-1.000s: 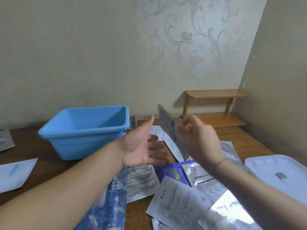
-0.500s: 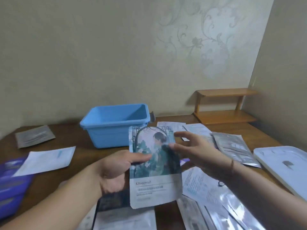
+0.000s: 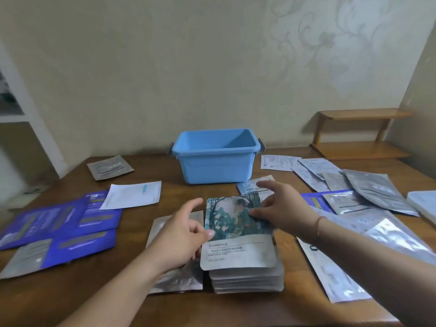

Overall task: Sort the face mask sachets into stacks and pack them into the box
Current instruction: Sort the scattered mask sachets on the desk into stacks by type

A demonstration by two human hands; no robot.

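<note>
A face mask sachet (image 3: 238,244) with a green picture lies on top of a stack of like sachets (image 3: 247,280) on the wooden table (image 3: 165,310). My left hand (image 3: 181,234) pinches the sachet's left edge, thumb on top, index finger raised. My right hand (image 3: 283,208) touches its upper right corner with the thumb, its fingers spread above. The blue box (image 3: 215,169) stands open behind the stack with nothing visible inside.
Purple sachets (image 3: 59,223) lie spread at the left, with a white sachet (image 3: 134,194) and a grey one (image 3: 109,167) behind. Silver and white sachets (image 3: 368,192) cover the right side. A white lid (image 3: 424,204) sits at the right edge. A silver sachet (image 3: 177,282) lies beside the stack.
Both hands have brought the green-picture sachet down from mid-air onto the stack. The view has swung left, so the purple sachets show.
</note>
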